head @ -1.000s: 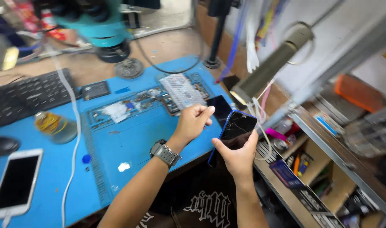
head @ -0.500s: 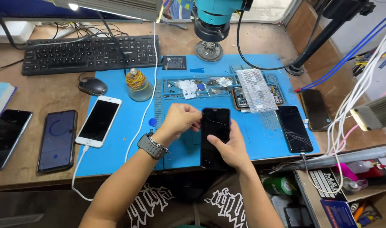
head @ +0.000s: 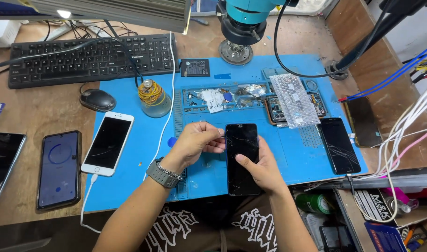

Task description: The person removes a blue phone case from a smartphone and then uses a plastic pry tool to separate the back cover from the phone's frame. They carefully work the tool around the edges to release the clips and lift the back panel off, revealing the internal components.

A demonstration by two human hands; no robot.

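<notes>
While right hand (head: pixel 262 170) cradles cracked black phone (head: pixel 242 156) from below, left hand (head: pixel 194 142) grip pinches its left edge.

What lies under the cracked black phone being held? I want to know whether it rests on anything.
Under the cracked black phone shows the blue work mat; the right hand grips its edge. Whatever lies directly beneath the phone is covered.

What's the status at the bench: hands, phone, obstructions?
Right hand gripping cracked black phone. Left hand pinching at its top left edge. Phone over blue mat, nothing blocking.
</notes>
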